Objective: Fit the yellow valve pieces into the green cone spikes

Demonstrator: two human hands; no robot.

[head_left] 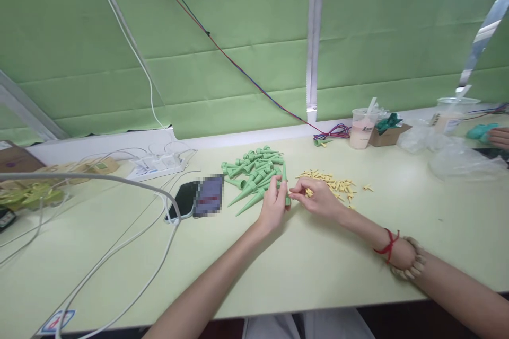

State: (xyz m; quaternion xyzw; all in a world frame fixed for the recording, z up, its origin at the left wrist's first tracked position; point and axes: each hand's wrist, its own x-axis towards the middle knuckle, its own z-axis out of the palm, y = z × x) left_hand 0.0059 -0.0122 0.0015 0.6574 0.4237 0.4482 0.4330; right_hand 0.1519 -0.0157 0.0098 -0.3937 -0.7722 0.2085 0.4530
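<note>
While the left hand [273, 202] is pinching a green cone [284, 183] upright between thumb and fingers, the right hand [318, 198] is meeting it at the cone's lower end, fingertips closed together on something small; too tiny to tell what, possibly one of the yellow bits. Both hands are hovering just above the pale green surface [302, 265], touching each other at the cone. Right wrist is wearing a red string [387, 246] and a beaded bracelet [411, 267].

Just behind the left hand, a pile of green cones [252, 172] is lying on the surface, tips pointing mostly toward the person. Just behind the right hand, a scatter of small yellow pieces [332, 181] is spreading out, with a few strays to the right.

Left of the cone pile, a phone [185, 200] is lying flat beside a blurred card. White cables [119, 243] are trailing across the left side to a power strip [157, 165]. Further back on the right, a plastic cup with a straw [361, 128] is standing beside a cardboard box [387, 135], with clear bags [457, 161] beyond. Another person's hand [500, 137] is showing at the far right edge.
</note>
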